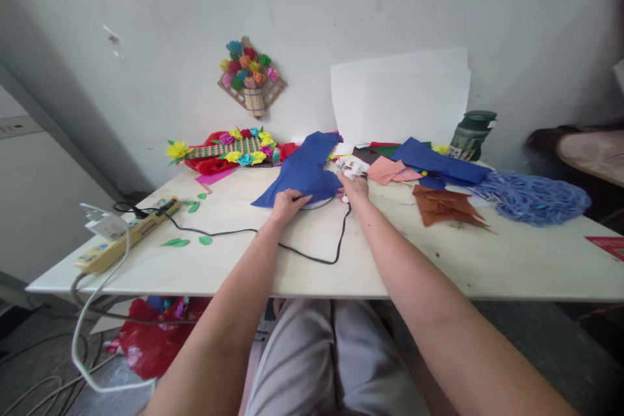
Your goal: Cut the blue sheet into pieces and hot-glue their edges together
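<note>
My left hand (287,203) lies on the near edge of a blue sheet (305,169) in the middle of the white table (439,260), fingers curled over its edge and pressing it onto a pale round thing under it. My right hand (355,184) is closed round a white tool (350,168) with a black cord (312,253) that runs back across the table to a power strip (127,234). The tool's tip is at the right side of the blue sheet.
More blue, pink and brown sheets (441,205) and a blue mesh heap (533,198) lie to the right, by a dark green jar (472,134). Paper flowers (229,151) sit at the back left, green paper leaves (188,242) near the power strip. A white board (400,101) leans on the wall.
</note>
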